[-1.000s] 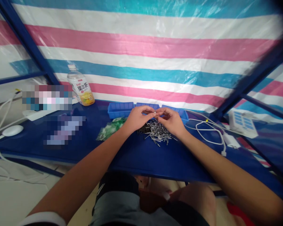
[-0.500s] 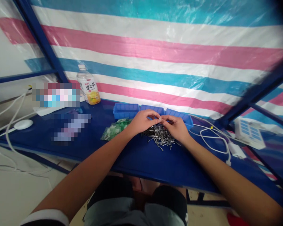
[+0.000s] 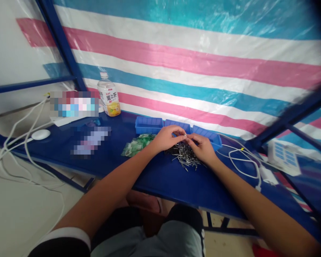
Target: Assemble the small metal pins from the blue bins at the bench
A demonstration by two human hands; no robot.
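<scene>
Near the frame's centre, the left hand (image 3: 167,138) and right hand (image 3: 204,148) pinch one small shiny piece (image 3: 185,135) above a pile of metal pins (image 3: 186,157).

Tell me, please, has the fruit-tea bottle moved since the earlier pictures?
No. The fruit-tea bottle keeps its place right of the blue post; both shift rightward together as the camera moves.

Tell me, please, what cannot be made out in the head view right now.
All in the head view:
1. Small part between left hand and right hand: too tiny to identify.
2. Middle bin: front hidden by the left hand.
3. Pins: far side hidden by both hands.
4. Lower pixelated item: masked.
5. Left sleeve: cut off by bottom edge.
</scene>
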